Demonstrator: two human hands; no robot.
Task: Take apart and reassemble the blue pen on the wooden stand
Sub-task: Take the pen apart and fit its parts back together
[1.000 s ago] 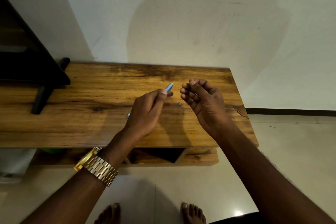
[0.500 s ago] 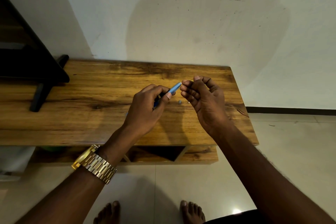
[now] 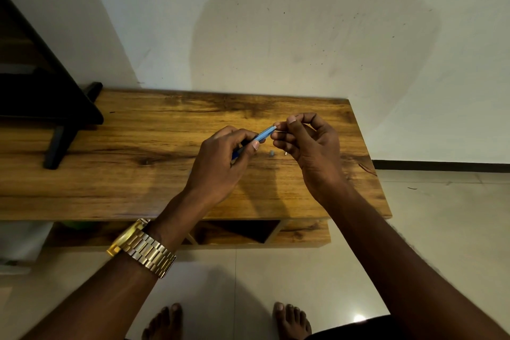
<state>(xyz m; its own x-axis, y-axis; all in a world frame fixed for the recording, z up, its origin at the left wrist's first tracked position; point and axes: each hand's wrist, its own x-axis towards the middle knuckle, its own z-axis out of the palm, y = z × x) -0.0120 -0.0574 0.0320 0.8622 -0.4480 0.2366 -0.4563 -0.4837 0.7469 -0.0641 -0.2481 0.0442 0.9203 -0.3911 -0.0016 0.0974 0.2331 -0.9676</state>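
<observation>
Above the middle of the wooden stand (image 3: 154, 163), my left hand (image 3: 220, 165) grips the blue pen barrel (image 3: 263, 134), its light blue end pointing up and right. My right hand (image 3: 311, 146) is pinched closed right at that end of the barrel, thumb and forefinger together on something thin that I cannot make out. A small blue-grey pen part (image 3: 272, 152) lies on the wood just below the hands. Beside it, a thin pale tip (image 3: 286, 153) shows under my right fingers.
A black TV with its black foot (image 3: 59, 143) stands on the left part of the stand. The white wall rises right behind the stand. The stand's right edge (image 3: 378, 182) drops to the tiled floor. My bare feet (image 3: 229, 320) are below.
My hands have come together: the left one raised the pen barrel toward the right, and the right fingertips now meet its light blue end.
</observation>
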